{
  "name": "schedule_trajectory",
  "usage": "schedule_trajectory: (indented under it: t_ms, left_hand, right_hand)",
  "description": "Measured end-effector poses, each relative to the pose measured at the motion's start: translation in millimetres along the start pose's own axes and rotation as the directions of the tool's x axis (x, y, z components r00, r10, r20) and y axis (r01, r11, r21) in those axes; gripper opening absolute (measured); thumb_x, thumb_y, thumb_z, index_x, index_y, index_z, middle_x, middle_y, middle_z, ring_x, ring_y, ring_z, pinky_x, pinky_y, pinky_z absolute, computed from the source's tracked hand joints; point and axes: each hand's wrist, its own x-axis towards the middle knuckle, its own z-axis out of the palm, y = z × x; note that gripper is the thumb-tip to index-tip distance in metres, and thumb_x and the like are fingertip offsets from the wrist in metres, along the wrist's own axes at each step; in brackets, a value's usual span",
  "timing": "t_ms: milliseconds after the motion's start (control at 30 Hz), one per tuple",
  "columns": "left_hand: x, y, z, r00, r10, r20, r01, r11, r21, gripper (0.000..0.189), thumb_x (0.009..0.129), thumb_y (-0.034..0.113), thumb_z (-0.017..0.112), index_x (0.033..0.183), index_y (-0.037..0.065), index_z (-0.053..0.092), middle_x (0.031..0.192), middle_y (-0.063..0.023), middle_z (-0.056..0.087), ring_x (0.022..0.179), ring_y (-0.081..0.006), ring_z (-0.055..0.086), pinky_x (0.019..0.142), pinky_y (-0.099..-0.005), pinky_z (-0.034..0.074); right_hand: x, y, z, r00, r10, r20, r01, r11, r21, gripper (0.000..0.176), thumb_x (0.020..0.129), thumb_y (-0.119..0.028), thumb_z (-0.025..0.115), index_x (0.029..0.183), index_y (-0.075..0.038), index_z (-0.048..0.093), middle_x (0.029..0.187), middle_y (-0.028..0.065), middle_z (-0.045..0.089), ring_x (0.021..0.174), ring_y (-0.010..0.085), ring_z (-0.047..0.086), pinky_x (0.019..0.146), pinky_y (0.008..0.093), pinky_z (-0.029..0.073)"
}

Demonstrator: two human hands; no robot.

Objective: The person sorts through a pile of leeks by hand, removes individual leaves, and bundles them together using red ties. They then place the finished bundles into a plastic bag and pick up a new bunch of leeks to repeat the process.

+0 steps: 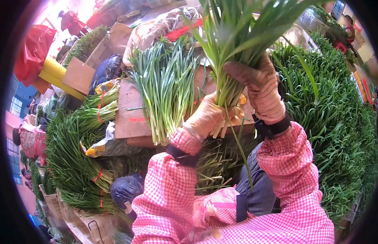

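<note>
A bunch of garlic chives (233, 44) is held up in front of me, leaves upward and pale stem ends down. My left hand (213, 116), in a thin glove, is closed around the lower stems. Higher up, my right hand (258, 83), in a dirty striped glove, grips the same bunch from the right, thumb across the front. A few loose leaves dangle below the stems. Beside my left hand, a loose pile of chives (166, 85) lies on a cardboard-covered surface (130, 110), stem ends toward me.
Chives tied with red bands (97, 114) are stacked at the left. A large heap of loose chives (331, 110) fills the right. Red ties (183, 30) lie on a tray behind the pile. Trimmings (215, 164) cover the area below my hands. Other people (71, 22) are in the background.
</note>
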Motion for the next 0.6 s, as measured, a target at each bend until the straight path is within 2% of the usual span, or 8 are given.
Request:
schedule_trajectory:
  t_ms: [100,200,233,367,500,533,567,600]
  left_hand:
    - [2.2,-13.4,-2.6,0.998,-0.063,0.002,0.064,0.996,-0.059,0.032,0.077,0.004,0.07,0.106,-0.001,0.059,0.092,-0.01,0.065,0.079,-0.019,0.064,0.07,-0.0322,0.054]
    - [7.2,-21.7,-5.0,0.987,-0.109,0.12,0.126,0.981,-0.147,0.032,0.075,0.006,0.07,0.105,-0.001,0.059,0.092,-0.0107,0.065,0.08,-0.0195,0.064,0.071,-0.035,0.054]
    - [7.9,-23.2,-4.2,0.974,-0.141,0.176,0.171,0.971,-0.166,0.031,0.075,0.007,0.069,0.102,-0.002,0.059,0.091,-0.0122,0.065,0.081,-0.0217,0.064,0.071,-0.0364,0.053]
    - [4.6,-42.1,-11.7,0.936,-0.292,0.199,0.346,0.872,-0.347,0.038,0.08,0.017,0.063,0.107,-0.008,0.053,0.091,-0.0163,0.063,0.077,-0.0244,0.063,0.068,-0.0345,0.051]
    - [18.4,-73.5,-22.5,0.935,0.037,0.353,0.262,0.599,-0.756,0.049,0.084,0.016,0.058,0.122,-0.011,0.042,0.108,-0.0178,0.058,0.099,-0.0261,0.058,0.088,-0.0389,0.049]
    - [17.2,-74.5,-20.3,0.946,0.017,0.323,0.251,0.59,-0.767,0.048,0.085,0.016,0.057,0.122,-0.011,0.042,0.109,-0.018,0.057,0.098,-0.0263,0.059,0.088,-0.0396,0.049]
    - [16.0,-74.7,-17.3,0.956,-0.003,0.293,0.24,0.581,-0.778,0.048,0.085,0.016,0.056,0.123,-0.011,0.042,0.11,-0.0182,0.057,0.098,-0.0264,0.059,0.089,-0.0403,0.049]
    - [15.7,-74.1,-14.1,0.965,-0.024,0.262,0.229,0.571,-0.788,0.047,0.086,0.016,0.055,0.123,-0.01,0.042,0.112,-0.0184,0.056,0.098,-0.0266,0.059,0.089,-0.0409,0.049]
  right_hand:
    - [-2.2,7.7,-7.0,0.997,0.049,-0.056,-0.053,0.996,-0.065,0.047,0.071,-0.007,0.075,0.112,-0.004,0.052,0.1,0.0058,0.063,0.087,0.0153,0.062,0.078,0.0285,0.051]
    - [0.2,5.4,-14.0,0.994,0.097,-0.059,-0.113,0.88,-0.462,0.045,0.074,-0.008,0.073,0.114,-0.003,0.052,0.1,0.0056,0.063,0.087,0.014,0.062,0.078,0.0268,0.051]
    - [2.8,12.1,-16.8,0.997,0.072,-0.023,-0.075,0.931,-0.358,0.042,0.078,-0.01,0.07,0.116,-0.003,0.052,0.103,0.0054,0.062,0.089,0.0135,0.061,0.076,0.0252,0.051]
    - [-2.2,32.2,-39.5,0.914,0.377,-0.151,-0.376,0.926,0.035,0.045,0.083,-0.012,0.065,0.123,0.0,0.047,0.111,0.007,0.058,0.098,0.0155,0.058,0.082,0.0282,0.05]
    - [-47.2,55.9,-82.4,0.986,0.046,-0.162,-0.132,0.81,-0.572,0.054,0.086,-0.021,0.062,0.127,0.007,0.041,0.119,0.0142,0.053,0.112,0.019,0.048,0.094,0.0289,0.039]
    - [-62.9,36.9,-71.1,0.986,-0.001,-0.165,-0.102,0.781,-0.616,0.051,0.086,-0.018,0.062,0.126,0.007,0.042,0.119,0.0158,0.053,0.111,0.0211,0.05,0.094,0.0297,0.04]
    - [-77.6,31.4,-78.7,0.996,-0.045,-0.074,-0.033,0.591,-0.806,0.048,0.084,-0.011,0.061,0.126,0.007,0.043,0.119,0.0192,0.053,0.109,0.026,0.052,0.093,0.0313,0.041]
    - [-95.3,22.0,-62.2,0.99,-0.121,-0.071,0.029,0.673,-0.739,0.046,0.083,-0.007,0.062,0.124,0.005,0.045,0.118,0.0215,0.053,0.109,0.0311,0.053,0.093,0.0336,0.042]
